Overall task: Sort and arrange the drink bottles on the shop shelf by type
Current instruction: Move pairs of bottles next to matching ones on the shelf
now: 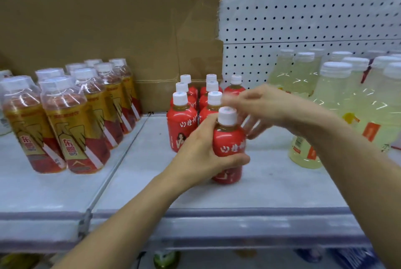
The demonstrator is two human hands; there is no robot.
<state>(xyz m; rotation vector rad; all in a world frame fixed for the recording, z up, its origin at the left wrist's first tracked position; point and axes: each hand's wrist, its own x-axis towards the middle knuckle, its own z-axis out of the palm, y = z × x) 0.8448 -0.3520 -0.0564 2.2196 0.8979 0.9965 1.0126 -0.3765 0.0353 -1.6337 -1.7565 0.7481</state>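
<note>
— On the shelf (271, 186), near the middle, what is the left hand (201, 156) doing?

— It is gripping a red bottle (230, 145) around the body, fingers (235, 158) clamped on the label, thumb at the back. The bottle is standing upright at the front of the red group (195, 104), just beside the front pair.

— And the right hand (258, 106)?

— It is hovering just behind that bottle's white cap (227, 115), blurred. Its fingers are looking loosely spread and are holding nothing I can make out.

— How are the other drinks sitting?

— Gold bottles (65, 117) are standing in rows to the left, well apart from the red ones. Pale yellow bottles (347, 99) are crowding the right side, before the pegboard (303, 15). A cardboard box (108, 25) is standing behind the gold and red groups.
</note>
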